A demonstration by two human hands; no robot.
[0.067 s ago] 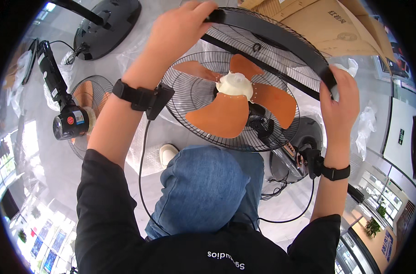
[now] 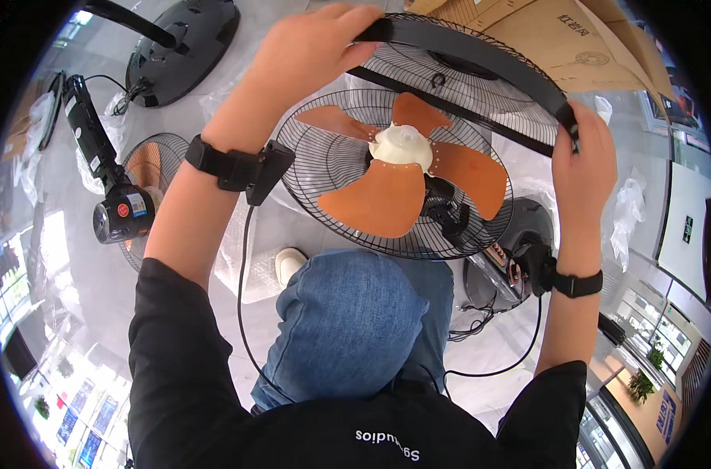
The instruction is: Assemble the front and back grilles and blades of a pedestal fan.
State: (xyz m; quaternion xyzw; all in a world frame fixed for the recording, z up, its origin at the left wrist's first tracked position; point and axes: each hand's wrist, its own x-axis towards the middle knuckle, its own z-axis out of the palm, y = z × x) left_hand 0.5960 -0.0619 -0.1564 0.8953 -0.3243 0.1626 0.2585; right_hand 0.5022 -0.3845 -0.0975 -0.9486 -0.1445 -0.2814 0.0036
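Observation:
Both my hands grip the black front grille (image 2: 480,48) of a fan by its broad rim, and it is tilted up just beyond the blades. My left hand (image 2: 312,51) has its fingers closed over the rim's left end. At the right end my right hand (image 2: 584,160) is wrapped round the edge. Nearer to me are the orange fan blades (image 2: 375,197) with a cream hub (image 2: 402,148) at their centre. Behind them the black wire rear grille (image 2: 312,141) forms a shallow bowl, its far edge partly hidden by the grille I hold.
A second fan head (image 2: 121,217) on a black pole lies at the left. Beyond it stands a round black base (image 2: 182,59). An opened cardboard box (image 2: 582,47) is at the far right, near crumpled clear plastic (image 2: 627,219). The upright fan's base (image 2: 531,227) sits below its grille.
The front grille has risen slightly at its right end and turned a little. My right hand has moved up a bit with it, and my left hand has shifted slightly right.

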